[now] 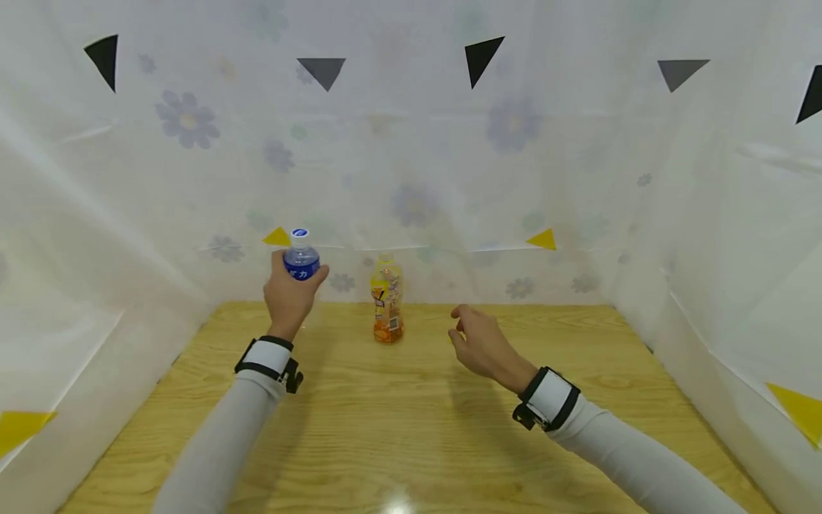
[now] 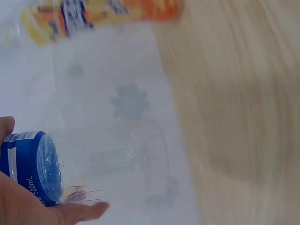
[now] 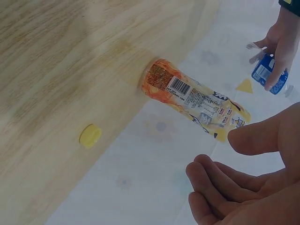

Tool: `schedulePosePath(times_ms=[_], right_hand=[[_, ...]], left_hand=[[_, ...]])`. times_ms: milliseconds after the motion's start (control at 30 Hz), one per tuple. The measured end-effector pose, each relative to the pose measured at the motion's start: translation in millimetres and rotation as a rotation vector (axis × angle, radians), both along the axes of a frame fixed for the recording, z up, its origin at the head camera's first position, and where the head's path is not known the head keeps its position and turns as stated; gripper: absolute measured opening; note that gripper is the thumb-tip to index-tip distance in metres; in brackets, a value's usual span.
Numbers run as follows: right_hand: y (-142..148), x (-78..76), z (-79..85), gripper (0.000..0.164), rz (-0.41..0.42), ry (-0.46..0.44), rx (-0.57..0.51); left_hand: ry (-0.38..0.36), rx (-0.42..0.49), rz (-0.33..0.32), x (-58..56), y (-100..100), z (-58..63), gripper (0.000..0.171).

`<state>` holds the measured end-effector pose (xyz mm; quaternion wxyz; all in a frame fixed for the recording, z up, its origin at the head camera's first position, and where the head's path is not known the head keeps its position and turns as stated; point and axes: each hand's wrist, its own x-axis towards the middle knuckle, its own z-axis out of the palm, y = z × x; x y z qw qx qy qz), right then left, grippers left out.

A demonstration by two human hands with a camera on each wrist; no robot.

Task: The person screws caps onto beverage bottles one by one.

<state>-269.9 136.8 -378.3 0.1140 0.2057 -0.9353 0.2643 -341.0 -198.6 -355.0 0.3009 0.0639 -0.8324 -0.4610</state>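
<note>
My left hand (image 1: 290,298) grips a clear plastic water bottle (image 1: 302,260) with a blue label and a white cap, held upright over the table's far left. Its transparent lower part shows below the label in the left wrist view. To its right stands an uncapped drink bottle (image 1: 387,307) with a yellow and orange label. My right hand (image 1: 484,344) hovers right of that bottle, holding nothing, its fingers loosely bent and thumb apart. A yellow bottle cap (image 3: 90,136) lies on the table near the right hand, mostly hidden behind it in the head view.
The wooden table (image 1: 385,414) ends at a pale flowered curtain (image 1: 411,157), which rises behind it and along both sides. Black, grey and yellow triangles mark the curtain. A strapped band sits on each wrist over the light sleeves.
</note>
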Motion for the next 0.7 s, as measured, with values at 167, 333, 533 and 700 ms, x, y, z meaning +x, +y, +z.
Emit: schedulePosePath(times_ms=[167,333,533,700], right_hand=[[0,0.8,-3.5,0.028,-0.001,0.002,0.000],[1,1.0,-5.0,0.027,-0.004,-0.006,-0.001],[0,1.0,-6.9,0.028,-0.004,0.002,-0.006],[0,1.8,-8.0,0.029,-0.008,-0.020,-0.014]], left_hand=[[-0.022,0.076,0.124,-7.3,-39,-10.9,0.077],[-0.078,0.151,0.182,-6.8,-60,-24.1,0.081],[-0.093,0.197,0.209,-3.9,-70,-39.8,0.084],[-0.080,0.194,0.223,-1.0,-74,-48.4,0.085]])
